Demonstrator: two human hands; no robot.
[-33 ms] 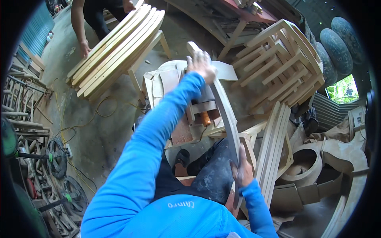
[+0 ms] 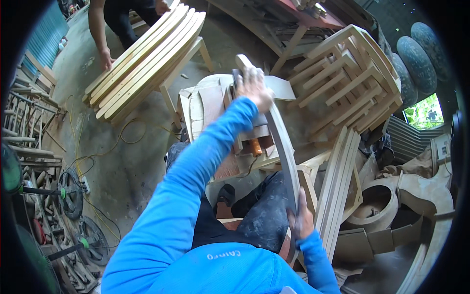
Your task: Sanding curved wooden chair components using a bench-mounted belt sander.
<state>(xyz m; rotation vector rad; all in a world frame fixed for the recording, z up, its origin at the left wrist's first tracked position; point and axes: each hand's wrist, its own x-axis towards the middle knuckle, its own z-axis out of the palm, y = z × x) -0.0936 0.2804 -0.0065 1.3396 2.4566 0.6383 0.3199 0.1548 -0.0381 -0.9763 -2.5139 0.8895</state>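
A long curved wooden piece (image 2: 282,147) slants from above the work stand down to my right thigh. Near its far end, my left hand (image 2: 255,90) is closed over it, fingers across the upper face. Against those fingers shows the edge of a dark flat thing (image 2: 236,78) whose kind I cannot make out. My right hand (image 2: 300,215) wraps round the near end, thumb upward. Under my left forearm, an orange tool body (image 2: 255,147) with a cord lies on the work stand (image 2: 210,105), partly hidden.
At the far left, another person's hand (image 2: 106,60) rests by a stack of curved slats (image 2: 147,63) on a wooden frame. Stacked wooden frames (image 2: 347,78) stand far right. Straight strips (image 2: 335,181) lean by my right arm. A yellow cord (image 2: 131,134) loops over the floor.
My left hand has shifted slightly right and nearer along the wooden piece, and the dark edge beside it now shows. My right hand keeps its hold; the whole view has shifted slightly.
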